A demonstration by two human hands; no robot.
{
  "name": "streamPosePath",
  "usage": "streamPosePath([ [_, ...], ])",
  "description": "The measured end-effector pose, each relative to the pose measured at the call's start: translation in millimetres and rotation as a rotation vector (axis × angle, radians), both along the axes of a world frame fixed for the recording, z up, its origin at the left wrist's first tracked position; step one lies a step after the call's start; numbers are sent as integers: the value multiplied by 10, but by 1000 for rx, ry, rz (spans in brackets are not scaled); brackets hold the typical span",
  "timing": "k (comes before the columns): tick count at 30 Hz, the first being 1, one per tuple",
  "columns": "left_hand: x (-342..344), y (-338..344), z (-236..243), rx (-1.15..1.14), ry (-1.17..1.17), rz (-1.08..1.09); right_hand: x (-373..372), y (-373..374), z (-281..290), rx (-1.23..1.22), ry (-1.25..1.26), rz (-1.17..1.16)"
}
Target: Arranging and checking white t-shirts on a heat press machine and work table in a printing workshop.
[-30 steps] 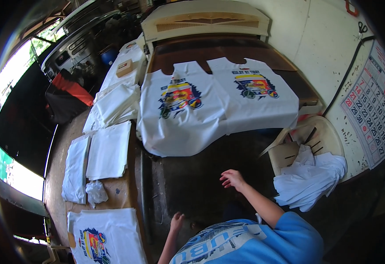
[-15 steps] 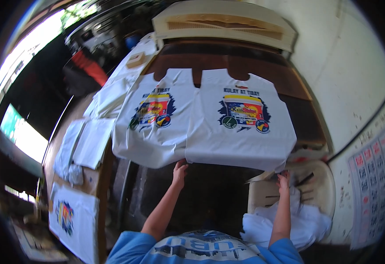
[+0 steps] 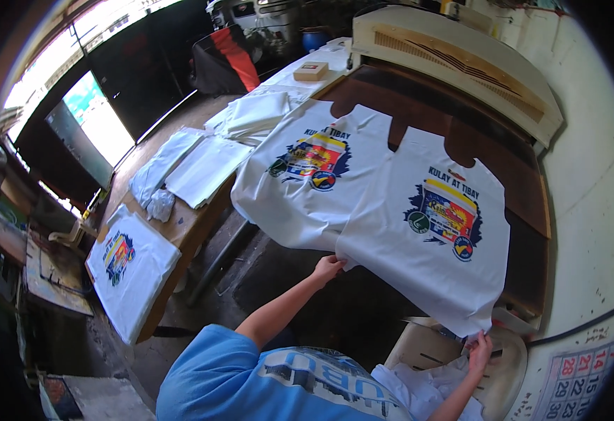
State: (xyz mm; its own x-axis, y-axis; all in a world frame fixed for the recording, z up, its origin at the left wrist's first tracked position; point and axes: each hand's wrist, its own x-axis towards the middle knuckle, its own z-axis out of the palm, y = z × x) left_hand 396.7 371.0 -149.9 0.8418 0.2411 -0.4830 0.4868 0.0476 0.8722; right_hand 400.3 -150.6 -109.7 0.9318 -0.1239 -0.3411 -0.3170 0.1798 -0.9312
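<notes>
Two white fabric shirt panels with colourful bucket prints lie side by side, partly on a dark brown conveyor belt (image 3: 461, 116), their near ends hanging over its front edge. My left hand (image 3: 329, 269) pinches the hem of the right shirt panel (image 3: 384, 224) at its left corner, where it meets the left shirt panel (image 3: 254, 203). At the right corner of the same hem, my right hand (image 3: 480, 351) grips the cloth between thumb and fingers. The hem stretches between my hands, and the neck and armhole cut-outs point away from me.
A cream dryer hood (image 3: 454, 59) spans the belt's far end. To the left, a long table (image 3: 202, 231) bears folded white cloth (image 3: 209, 172), a stack of printed panels (image 3: 135, 281) and a small box (image 3: 310, 71). White cloth lies on a plastic chair (image 3: 517, 365) by the right wall.
My view has turned left, so the belt and panels appear farther right and tilted. Both hands stay at the right panel's hem, whose right corner now hangs lower in the picture.
</notes>
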Motion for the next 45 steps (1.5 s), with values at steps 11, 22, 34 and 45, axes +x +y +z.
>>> streamPosePath([
  [11, -666, 1728, 1872, -410, -461, -862, -109, 317, 2099, 25, -468, -111],
  [22, 896, 3133, 3873, -377, -1385, -35, 1768, 2548, 4053, 229, -1135, 198],
  [34, -429, 4081, 1165, -40, -504, 499, 621, 4059, 1658, -151, -519, 155],
  [45, -391, 3859, -1118, 42, -260, 216, 131, 4012, 235, -384, 87, 148],
])
